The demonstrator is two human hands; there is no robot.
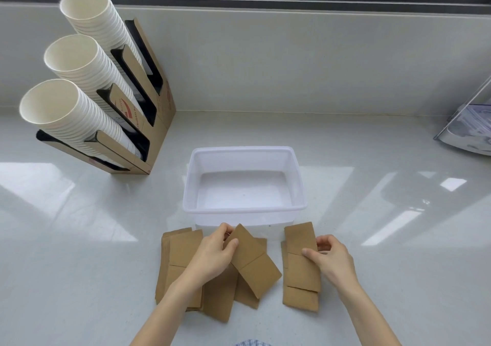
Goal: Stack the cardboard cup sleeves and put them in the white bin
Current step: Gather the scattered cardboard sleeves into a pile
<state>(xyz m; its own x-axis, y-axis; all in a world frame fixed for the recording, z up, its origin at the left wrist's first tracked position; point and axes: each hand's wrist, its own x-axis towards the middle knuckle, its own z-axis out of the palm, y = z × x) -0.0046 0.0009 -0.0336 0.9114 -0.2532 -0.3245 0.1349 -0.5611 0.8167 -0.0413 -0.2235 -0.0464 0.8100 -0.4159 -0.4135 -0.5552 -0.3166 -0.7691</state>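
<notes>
Several flat brown cardboard cup sleeves lie on the white counter in front of an empty white bin. My left hand pinches the top end of one tilted sleeve, which rests over a loose pile of sleeves at the left. My right hand grips the right edge of a small stack of sleeves lying apart to the right. The bin stands just beyond both hands.
A cardboard holder with three tilted columns of white paper cups stands at the back left. A clear plastic item sits at the right edge. A window ledge and wall run along the back.
</notes>
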